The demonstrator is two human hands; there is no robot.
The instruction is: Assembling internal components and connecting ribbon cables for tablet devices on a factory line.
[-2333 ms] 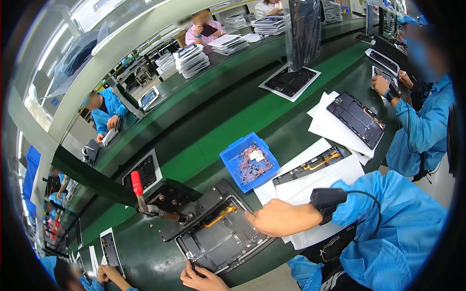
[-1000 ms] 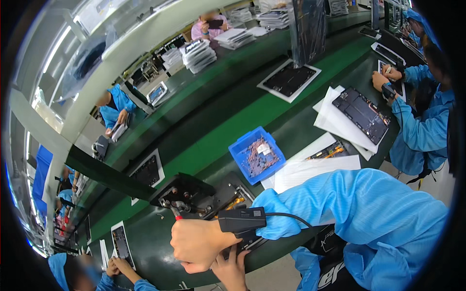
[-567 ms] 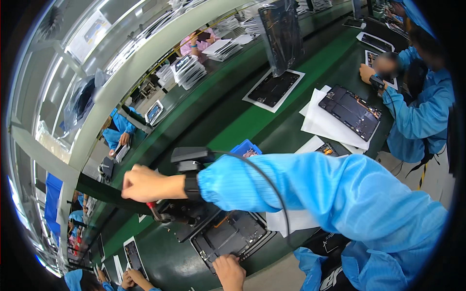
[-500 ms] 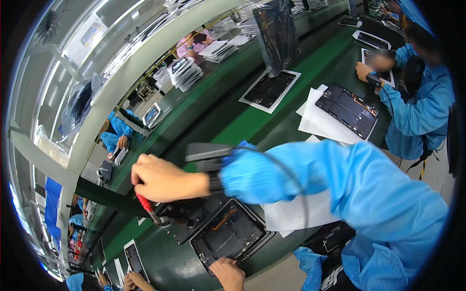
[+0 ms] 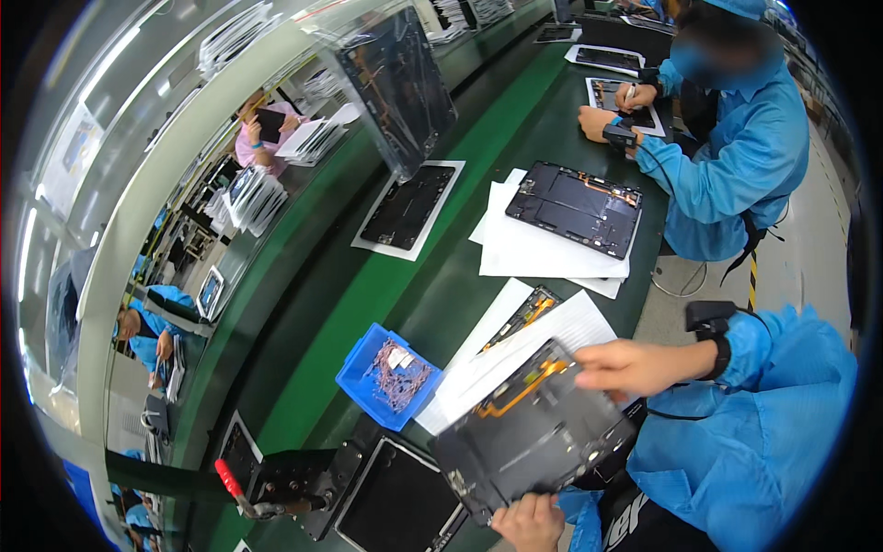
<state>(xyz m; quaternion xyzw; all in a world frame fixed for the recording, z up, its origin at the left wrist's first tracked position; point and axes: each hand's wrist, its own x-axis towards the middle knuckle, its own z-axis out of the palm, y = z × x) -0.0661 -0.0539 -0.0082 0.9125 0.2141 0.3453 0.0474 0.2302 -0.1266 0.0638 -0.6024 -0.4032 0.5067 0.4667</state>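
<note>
A black tablet housing [image 5: 529,437] with an orange flex cable hangs tilted in the air between my two hands. My right hand [image 5: 635,368] pinches its upper right edge, thumb across the inner face. At the lower edge my left hand [image 5: 531,523] grips it, fingers curled over the rim. Left of the housing, on the bench, lies the black press fixture [image 5: 395,497] with a framed bed. Its toggle clamp has a red handle [image 5: 228,478], tilted up and untouched by either hand.
A blue bin [image 5: 386,377] of small pinkish parts stands behind the fixture. White paper sheets [image 5: 543,345] partly cover another housing. Farther back, a tablet housing [image 5: 575,210] lies on paper. A co-worker [image 5: 736,138] sits at right. A bagged housing [image 5: 395,92] hangs over the bench.
My right hand has left the red clamp handle and moved right to the housing. The housing has come out of the fixture and now hangs in both hands. The view has shifted right.
</note>
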